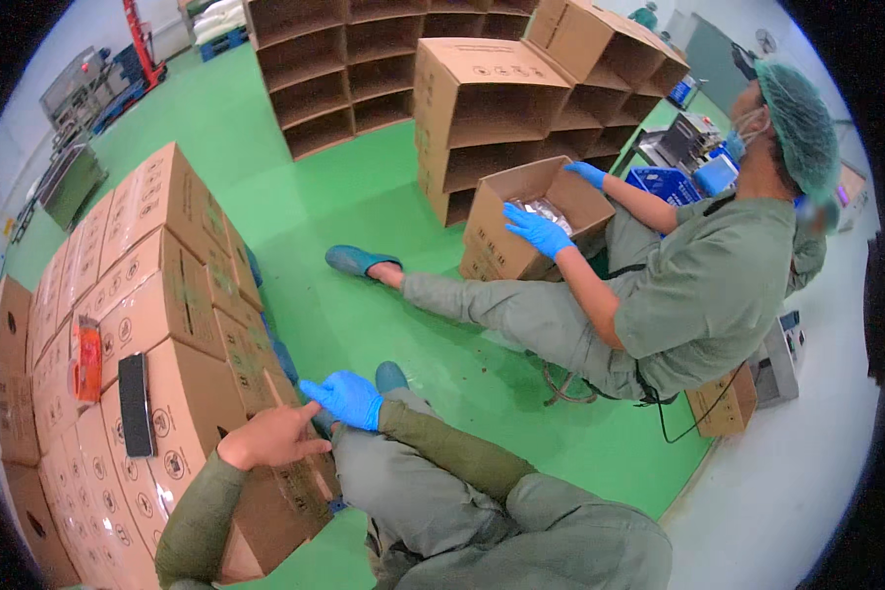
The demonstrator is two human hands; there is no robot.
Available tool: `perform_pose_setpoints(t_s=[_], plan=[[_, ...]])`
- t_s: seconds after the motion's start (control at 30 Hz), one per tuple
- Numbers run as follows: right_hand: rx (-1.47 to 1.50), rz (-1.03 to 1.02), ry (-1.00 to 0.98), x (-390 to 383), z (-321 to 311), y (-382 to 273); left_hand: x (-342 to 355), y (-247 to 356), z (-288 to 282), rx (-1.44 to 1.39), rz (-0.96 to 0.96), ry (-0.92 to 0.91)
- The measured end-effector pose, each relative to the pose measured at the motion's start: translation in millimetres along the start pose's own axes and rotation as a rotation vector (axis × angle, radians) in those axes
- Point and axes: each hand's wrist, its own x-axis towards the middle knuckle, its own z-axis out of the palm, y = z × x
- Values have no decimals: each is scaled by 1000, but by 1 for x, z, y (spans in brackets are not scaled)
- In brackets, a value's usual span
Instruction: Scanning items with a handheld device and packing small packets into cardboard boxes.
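The bare left hand [270,438] rests on the sealed carton stack [167,324], fingers loosely spread, while the blue-gloved right hand [346,398], just right of it, lies open, gripping nothing.

Green floor [364,197]: stacked cartons [167,295], open box [521,231].

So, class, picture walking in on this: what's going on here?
The camera wearer sits on the green floor beside a stack of sealed cardboard boxes. The bare left hand rests on the stack's edge, and the blue-gloved right hand sits beside it on the knee. Opposite, a co-worker in a hairnet reaches both gloved hands into an open carton.
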Motion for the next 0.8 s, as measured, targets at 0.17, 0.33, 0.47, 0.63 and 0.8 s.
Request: perform_pose_setpoints(t_s=[0.17, 0.33, 0.47, 0.63, 0.8], plan=[[67, 140, -76, 8, 3, 0, -5, -10, 3, -46, 38, 54], [14, 105, -106, 6, -6, 1, -2, 1, -6, -60, 38, 9], [-35, 82, -89, 8, 8, 26, -2, 3, -7, -27, 14, -23], [28, 19, -62, 3, 16, 21, -4, -19, 16, -36, 50, 24], [141, 42, -59, 0, 15, 22, -7, 0, 3, 45, 31, 4]])
